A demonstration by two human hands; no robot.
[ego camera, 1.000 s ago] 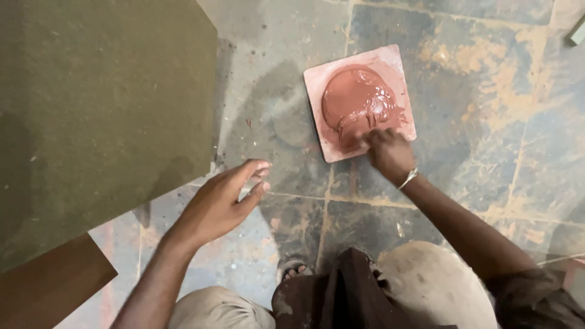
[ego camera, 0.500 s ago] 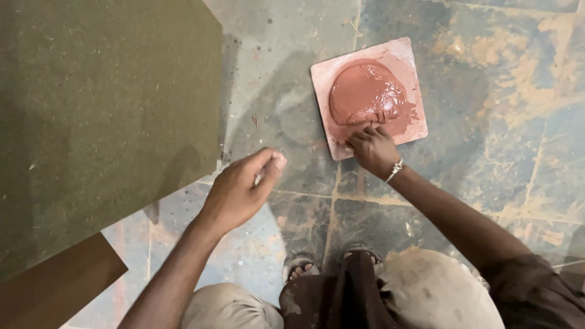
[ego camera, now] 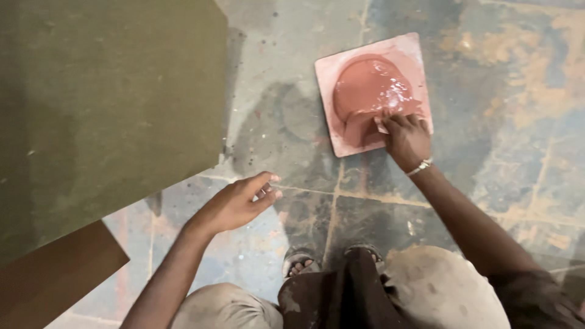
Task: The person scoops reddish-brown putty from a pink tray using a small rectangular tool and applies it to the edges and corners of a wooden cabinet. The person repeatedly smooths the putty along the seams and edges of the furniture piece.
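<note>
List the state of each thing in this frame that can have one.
Pink tile: flat on the floor, smeared with paste.
Reddish paste: wet, glossy, spread in a round patch.
Right hand: fingers pressed into the paste.
Left hand: held over the floor, holding nothing.
Green board: dry, bare.

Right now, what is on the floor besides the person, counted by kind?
Pink square tile with wet reddish paste under the right hand: 1
Large olive-green board: 1
Brown board: 1
Total: 3
</note>
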